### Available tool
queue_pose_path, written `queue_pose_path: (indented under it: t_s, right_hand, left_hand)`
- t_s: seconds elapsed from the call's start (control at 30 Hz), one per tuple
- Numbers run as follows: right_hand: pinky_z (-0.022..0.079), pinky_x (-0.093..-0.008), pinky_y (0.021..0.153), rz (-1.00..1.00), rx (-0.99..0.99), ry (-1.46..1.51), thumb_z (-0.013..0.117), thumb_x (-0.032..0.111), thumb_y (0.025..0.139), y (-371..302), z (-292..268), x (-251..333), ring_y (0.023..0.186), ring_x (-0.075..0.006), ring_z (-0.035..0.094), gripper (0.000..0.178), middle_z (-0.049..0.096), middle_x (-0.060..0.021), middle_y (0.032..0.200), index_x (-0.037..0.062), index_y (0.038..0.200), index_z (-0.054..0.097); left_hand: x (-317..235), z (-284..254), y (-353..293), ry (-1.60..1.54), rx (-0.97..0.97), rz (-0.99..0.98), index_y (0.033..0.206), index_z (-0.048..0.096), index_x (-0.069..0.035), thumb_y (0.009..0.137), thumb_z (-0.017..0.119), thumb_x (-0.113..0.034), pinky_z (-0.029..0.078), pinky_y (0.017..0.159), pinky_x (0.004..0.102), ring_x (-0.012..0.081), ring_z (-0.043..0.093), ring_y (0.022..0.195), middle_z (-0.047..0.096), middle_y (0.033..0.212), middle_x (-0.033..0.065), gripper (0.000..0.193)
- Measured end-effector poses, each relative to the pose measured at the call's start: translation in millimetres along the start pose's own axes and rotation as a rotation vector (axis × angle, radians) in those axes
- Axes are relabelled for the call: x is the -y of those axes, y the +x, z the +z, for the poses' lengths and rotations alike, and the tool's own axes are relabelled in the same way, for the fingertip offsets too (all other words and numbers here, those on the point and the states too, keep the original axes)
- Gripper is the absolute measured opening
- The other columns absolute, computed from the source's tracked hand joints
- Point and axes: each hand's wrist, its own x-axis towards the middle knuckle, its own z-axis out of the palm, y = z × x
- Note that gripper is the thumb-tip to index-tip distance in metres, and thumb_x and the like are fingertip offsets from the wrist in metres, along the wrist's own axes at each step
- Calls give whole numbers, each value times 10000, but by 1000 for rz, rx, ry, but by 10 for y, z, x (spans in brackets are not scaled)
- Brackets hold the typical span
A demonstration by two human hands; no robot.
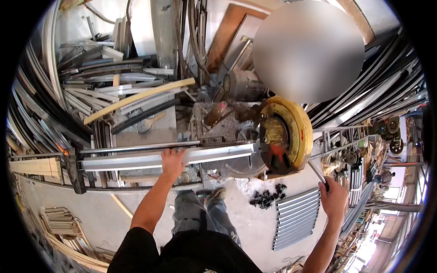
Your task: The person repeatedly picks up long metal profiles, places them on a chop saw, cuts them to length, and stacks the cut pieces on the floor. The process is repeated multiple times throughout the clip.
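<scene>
- Head view: a long aluminium profile [150, 157] lies level across the middle of the frame, its right end at the saw [282, 136].
- Left hand [173, 161] lies palm down on the profile near its middle, fingers curled over the far edge, pressing it in place.
- Right hand [333, 198], at the lower right, is closed around the saw's handle [317, 173], a thin bar that slopes down from the saw head.
- Saw's yellow guard [296, 123] sits right of centre over the blade, with the grey motor [243, 84] behind it toward the upper middle.
- Saw bed [214, 123] behind the profile is coated in grey dust and chips.
- Left end of the profile rests on a dark stand [75, 170] at the left edge of the frame.
- Small dark offcuts [266, 195] lie in a heap on the floor just below the saw.
- Stack of short ribbed grey slats [296, 218] lies on the floor right of the heap, near the right hand.
- Person's legs [200, 214] in grey trousers stand at the lower middle, one shoe [216, 194] just under the profile.
- More metal lengths [104, 77] are piled in the upper left, with a pale wooden strip [136, 98] slanting across them.
- Dark bars [382, 82] lean along the upper right.
- Wooden battens [59, 223] lie in the lower left corner.
</scene>
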Motion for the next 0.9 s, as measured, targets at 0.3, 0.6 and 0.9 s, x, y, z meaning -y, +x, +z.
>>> queue_pose_path:
  t_s: [0.3, 0.6, 0.9]
  right_hand:
    - [524, -484, 683, -4, -1, 12, 730, 233, 951, 57, -47, 25, 768, -403, 691, 246, 706, -191, 827, 59, 1124, 732]
    - [533, -443, 675, -3, -72, 59, 753, 199, 934, 19, 13, -8, 726, -376, 708, 244, 718, -204, 813, 27, 1106, 751]
    - [532, -457, 673, -12, -36, 61, 733, 239, 954, 23, -2, -64, 751, -380, 696, 256, 711, -173, 829, 72, 1148, 744]
  left_hand:
    - [-41, -108, 16, -25, -80, 30, 1310, 683, -198, 728, 900, -404, 384, 1000, 553, 337, 559, 1141, 674, 1120, 90, 655]
    - [-54, -111, 33, 2, -76, 27, 1279, 699, -183, 701, 913, -382, 378, 997, 538, 322, 557, 1155, 676, 1125, 75, 648]
    - [-148, -124, 76, -8, -44, -50, 1258, 699, -187, 658, 933, -369, 383, 1029, 538, 333, 556, 1171, 668, 1179, 79, 669]
